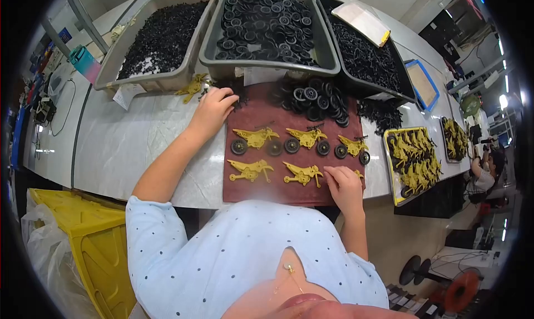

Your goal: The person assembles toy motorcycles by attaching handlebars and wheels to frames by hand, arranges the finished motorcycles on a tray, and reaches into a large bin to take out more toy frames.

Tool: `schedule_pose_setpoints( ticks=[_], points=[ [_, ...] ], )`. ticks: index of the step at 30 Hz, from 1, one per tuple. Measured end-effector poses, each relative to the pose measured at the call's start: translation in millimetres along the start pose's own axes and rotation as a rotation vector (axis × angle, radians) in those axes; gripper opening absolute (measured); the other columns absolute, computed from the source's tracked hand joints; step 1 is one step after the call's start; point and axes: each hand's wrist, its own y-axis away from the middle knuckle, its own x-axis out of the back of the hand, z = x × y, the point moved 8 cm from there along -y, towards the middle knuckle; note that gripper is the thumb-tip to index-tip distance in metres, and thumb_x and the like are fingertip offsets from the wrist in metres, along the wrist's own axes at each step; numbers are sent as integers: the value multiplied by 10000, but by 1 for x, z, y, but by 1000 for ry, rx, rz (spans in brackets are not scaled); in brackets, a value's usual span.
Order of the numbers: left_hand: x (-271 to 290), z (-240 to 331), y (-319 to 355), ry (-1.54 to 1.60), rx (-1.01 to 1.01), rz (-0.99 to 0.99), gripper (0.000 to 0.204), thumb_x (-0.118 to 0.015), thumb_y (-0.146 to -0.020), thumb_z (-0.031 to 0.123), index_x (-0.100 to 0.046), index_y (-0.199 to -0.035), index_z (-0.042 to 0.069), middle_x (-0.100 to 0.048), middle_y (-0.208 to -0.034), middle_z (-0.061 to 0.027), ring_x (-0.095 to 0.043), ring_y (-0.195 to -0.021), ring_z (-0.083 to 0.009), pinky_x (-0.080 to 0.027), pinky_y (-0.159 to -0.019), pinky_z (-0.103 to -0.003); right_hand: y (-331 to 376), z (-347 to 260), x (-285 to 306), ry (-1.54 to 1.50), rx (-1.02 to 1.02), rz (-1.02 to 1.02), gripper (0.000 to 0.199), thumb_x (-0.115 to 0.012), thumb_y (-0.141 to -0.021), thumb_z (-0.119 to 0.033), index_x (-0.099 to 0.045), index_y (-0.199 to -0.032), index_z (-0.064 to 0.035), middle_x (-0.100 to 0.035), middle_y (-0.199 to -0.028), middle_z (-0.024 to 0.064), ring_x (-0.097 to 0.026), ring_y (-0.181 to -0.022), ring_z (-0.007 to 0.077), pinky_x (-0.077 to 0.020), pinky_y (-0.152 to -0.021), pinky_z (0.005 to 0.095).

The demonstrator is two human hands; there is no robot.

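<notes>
On a dark red mat (272,194) lie yellow toy motorcycle bodies in two rows. Three in the far row, such as the middle toy motorcycle (306,137), have black wheels and a thin black piece beside them. The near row has bare bodies, one at the left (249,171) and one in the middle (302,173). My right hand (345,188) is closed over the third near-row body (359,174), mostly hiding it. My left hand (216,112) reaches to small black parts (240,96) at the mat's far left corner, fingers bent together; what they grip is hidden.
Behind the mat stand a bin of small black parts (100,84), a bin of wheels (334,68) and a black bin (409,91). Loose wheels (320,99) are heaped at the mat's far edge. A yellow-rimmed tray (396,194) holding toy motorcycles sits at the right.
</notes>
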Motion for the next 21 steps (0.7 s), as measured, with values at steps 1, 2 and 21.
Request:
schedule_pose_setpoints(
  ticks=[1,2,21],
  points=[
    [-3,2,-4,3,-31,-26,261,-662,-757,25,-680,-1015,49,-615,-1060,-84,-567,-979,-286,-487,-850,-378,-3,-6,2,-6,21,9,131,-674,-802,-17,-680,-932,-23,-659,-834,110,-631,-755,269,-498,-682,362],
    [-7,4,-7,5,-62,-52,249,-640,-759,-3,-678,-1003,34,-627,-1007,-78,-568,-946,-276,-493,-819,-388,-6,-11,4,-12,42,18,131,-672,-800,-13,-677,-930,-19,-657,-833,110,-630,-753,273,-497,-682,363],
    [-14,54,41,1312,677,-186,304,-661,-876,57,-584,-1159,-23,-653,-898,-70,-637,-772,-116,-527,-681,-235,-47,-66,-40,-251,120,15,190,-676,-824,-14,-666,-1013,-22,-656,-871,107,-645,-788,236,-529,-657,317]
  ],
)
